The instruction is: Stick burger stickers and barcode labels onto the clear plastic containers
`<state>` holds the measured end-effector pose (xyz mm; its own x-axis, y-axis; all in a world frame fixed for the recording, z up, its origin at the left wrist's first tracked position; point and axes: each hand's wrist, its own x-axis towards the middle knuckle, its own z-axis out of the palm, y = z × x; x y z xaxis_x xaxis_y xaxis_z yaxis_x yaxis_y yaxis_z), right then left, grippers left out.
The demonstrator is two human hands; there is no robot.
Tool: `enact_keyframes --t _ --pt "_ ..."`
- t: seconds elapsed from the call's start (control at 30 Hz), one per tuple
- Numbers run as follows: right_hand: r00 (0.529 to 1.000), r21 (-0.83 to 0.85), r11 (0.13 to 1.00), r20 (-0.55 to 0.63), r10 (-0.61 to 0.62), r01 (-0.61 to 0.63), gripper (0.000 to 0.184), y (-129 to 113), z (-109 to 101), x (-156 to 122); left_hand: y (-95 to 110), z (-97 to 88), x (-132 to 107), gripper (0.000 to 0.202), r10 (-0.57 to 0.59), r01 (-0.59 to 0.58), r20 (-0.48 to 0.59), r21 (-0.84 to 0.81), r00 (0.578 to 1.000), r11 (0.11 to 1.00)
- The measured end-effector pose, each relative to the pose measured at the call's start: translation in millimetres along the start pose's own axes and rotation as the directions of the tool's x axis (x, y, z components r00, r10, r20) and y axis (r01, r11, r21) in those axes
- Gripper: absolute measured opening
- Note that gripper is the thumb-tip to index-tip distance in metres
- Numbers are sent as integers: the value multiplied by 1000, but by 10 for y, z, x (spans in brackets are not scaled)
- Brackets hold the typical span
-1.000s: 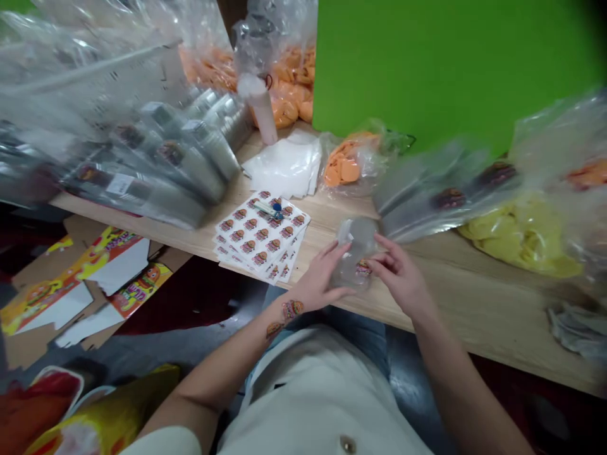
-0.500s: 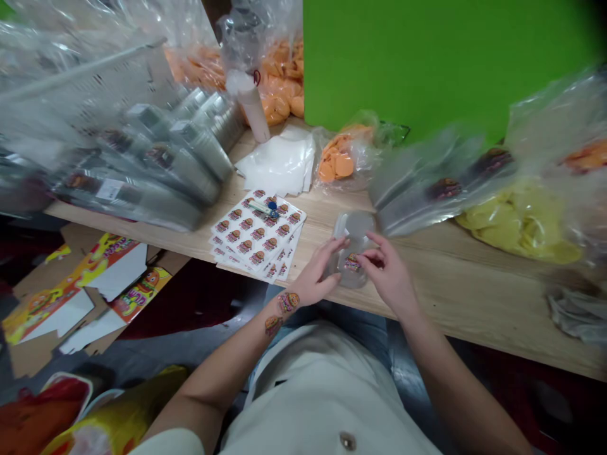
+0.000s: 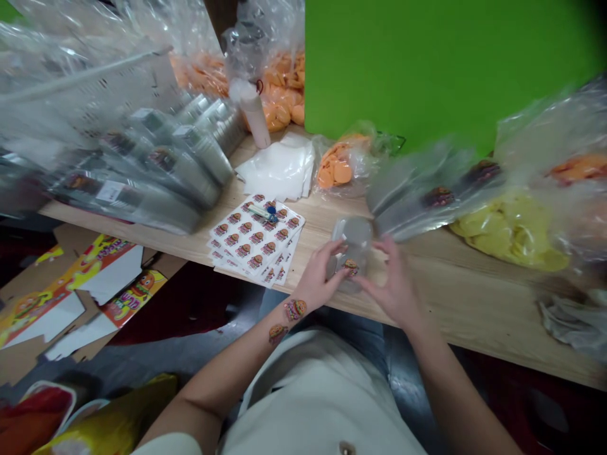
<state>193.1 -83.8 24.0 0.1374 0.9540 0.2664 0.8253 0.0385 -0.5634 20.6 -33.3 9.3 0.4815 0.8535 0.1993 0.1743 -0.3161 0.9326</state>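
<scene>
A clear plastic container (image 3: 353,234) with rounded ends lies on the table in front of me. A burger sticker (image 3: 351,265) sits on its nearer part. My left hand (image 3: 322,272) grips the container's left side, its thumb reaching to the sticker's edge. My right hand (image 3: 393,281) is at the container's right side, slightly blurred, with thumb and fingers apart and nothing between them. Two more burger stickers (image 3: 294,309) are on my left forearm. Just left of the container lie sheets of burger stickers (image 3: 256,237), with a small blue-topped item (image 3: 270,213) resting on them.
White sheets (image 3: 279,167) and a bag of orange discs (image 3: 336,167) lie farther back. Stacked clear packages (image 3: 161,170) fill the left; more packages (image 3: 427,189) and a bag of yellow pieces (image 3: 512,234) stand right. A green panel (image 3: 427,63) rises behind. Printed cardboard (image 3: 109,278) lies lower left.
My right hand has let go of the sticker, and its fingers have spread and moved slightly right. My left thumb has moved onto the sticker's edge.
</scene>
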Motion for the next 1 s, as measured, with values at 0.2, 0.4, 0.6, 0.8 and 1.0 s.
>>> enact_keyframes --t 0.2,0.4,0.6,0.8,1.0 --pt "984 205 973 118 -132 106 80 -155 -84 33 206 -327 -42 35 -376 320 -197 -266 905 909" --pt "937 188 939 145 -318 289 74 -200 -200 -18 451 -300 13 53 -447 566 370 -679 814 468" --pt "857 -67 864 184 -481 499 70 -94 -535 61 499 -130 146 45 -351 427 249 -417 903 802" --pt "921 -127 931 243 -306 342 55 583 -1388 1103 522 -103 205 38 -75 79 72 -57 995 995" --pt "921 -65 940 232 -312 335 66 437 -1294 1160 604 -127 226 29 2 -20 166 106 986 994"
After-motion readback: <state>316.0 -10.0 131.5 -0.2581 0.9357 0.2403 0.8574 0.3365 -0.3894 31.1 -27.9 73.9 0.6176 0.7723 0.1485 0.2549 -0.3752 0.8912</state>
